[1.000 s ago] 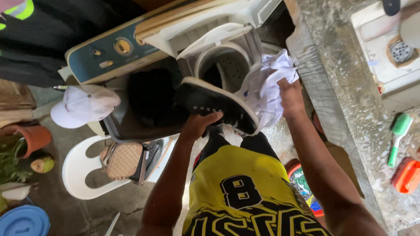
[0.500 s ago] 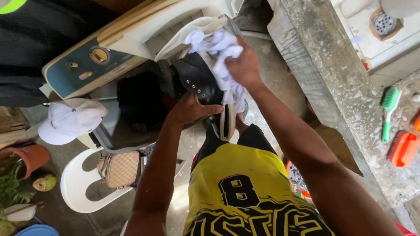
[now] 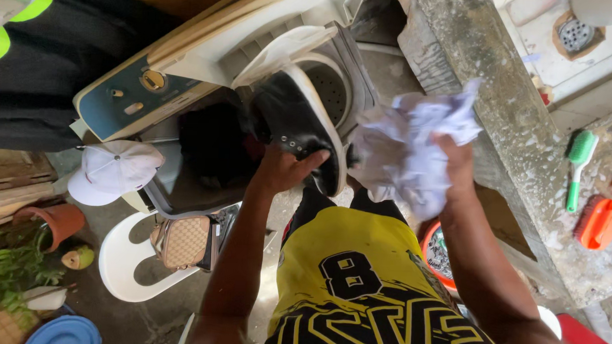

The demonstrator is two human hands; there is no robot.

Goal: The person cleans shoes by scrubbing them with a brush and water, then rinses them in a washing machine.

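Far out to the left of our left hand we see a white cap, smooth fabric with a rounded crown, resting at the corner of the washing machine, a boxy plastic body with a blue-grey control panel. Below the cap, a white plastic chair carries a tan woven bag.

Now our left hand: fingers curled and pressed around the side of a black shoe, glossy leather-like upper, thick white rubber sole curving along its right edge. The shoe sits just above and against the palm, tipped over the machine's open tub, toe pointing away from us.

Just right of that, our right hand is clenched on a crumpled white cloth, soft and wrinkled, bunched into a loose wad. The cloth spills to the left of and above the knuckles, close beside the shoe's sole.

Further right of this hand runs a rough concrete ledge, speckled and wet-looking, with a green-handled brush and an orange plastic brush lying on it.
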